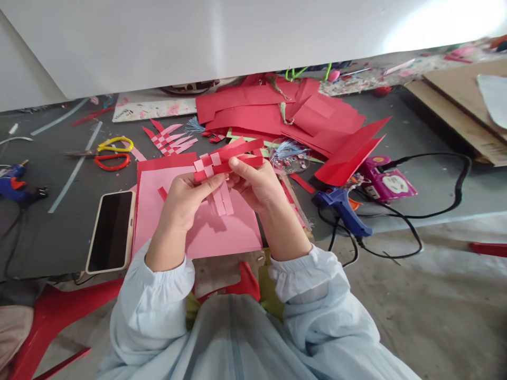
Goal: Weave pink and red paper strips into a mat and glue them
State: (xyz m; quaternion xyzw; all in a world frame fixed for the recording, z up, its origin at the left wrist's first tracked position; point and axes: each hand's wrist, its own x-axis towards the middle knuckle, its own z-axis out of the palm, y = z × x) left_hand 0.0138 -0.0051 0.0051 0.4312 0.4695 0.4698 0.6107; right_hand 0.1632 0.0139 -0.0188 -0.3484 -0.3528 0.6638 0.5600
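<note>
Both my hands hold a small weave of red and pink paper strips (217, 164) above a pink paper sheet (206, 232). My left hand (186, 196) is closed on the weave's left side, with pink strips hanging below it. My right hand (255, 182) pinches the red strips on the right side, thumb on top. A second finished red and pink weave (168, 140) lies on the dark mat behind.
A phone (111, 231) lies left of the pink sheet. Red-and-yellow scissors (109, 153) and a blue glue gun (13, 183) lie far left. Another blue glue gun (343, 210) with black cable, a pink box (386, 182) and a pile of red paper (285, 113) sit right.
</note>
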